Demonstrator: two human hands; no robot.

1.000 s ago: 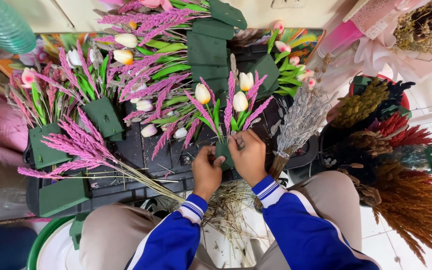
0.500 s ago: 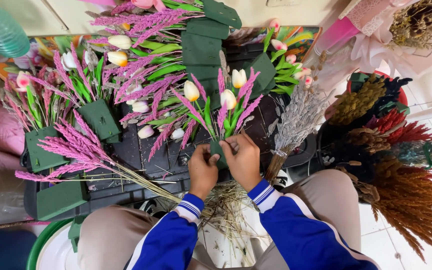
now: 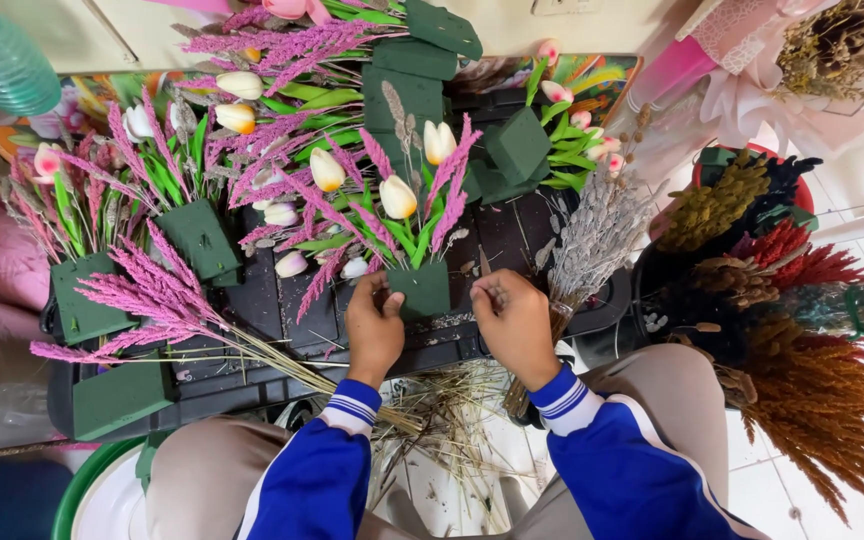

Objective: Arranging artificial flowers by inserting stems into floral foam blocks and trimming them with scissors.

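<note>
My left hand has its fingers closed on the left side of the small green foam block, thumb on the near edge, steadying it on the black tray. My right hand sits just right of the block with its fingers pinched together on something thin; it looks like a short stem tip, but it is too small to tell for sure.

The block stands near the front edge of the tray, between my hands, already stuck with cream tulips, pink plume sprigs and green leaves fanning up and away from me.

To do this well, I judge the left grip should stay low on the foam so the block doesn't tip, and any stem should go in straight in one push, since the foam likely crumbles if re-poked. I'd keep my right wrist clear of the grey dried bundle leaning just beside it.

Farther out: a loose bunch of pink plume stems lies across the tray to my left, finished foam arrangements stand beyond it, and rust-orange dried grasses sit in a container to my right.

Compared with half a second ago, the arrangement leans more upright, and my right hand has come off the block to its side rather than resting on top of it.
</note>
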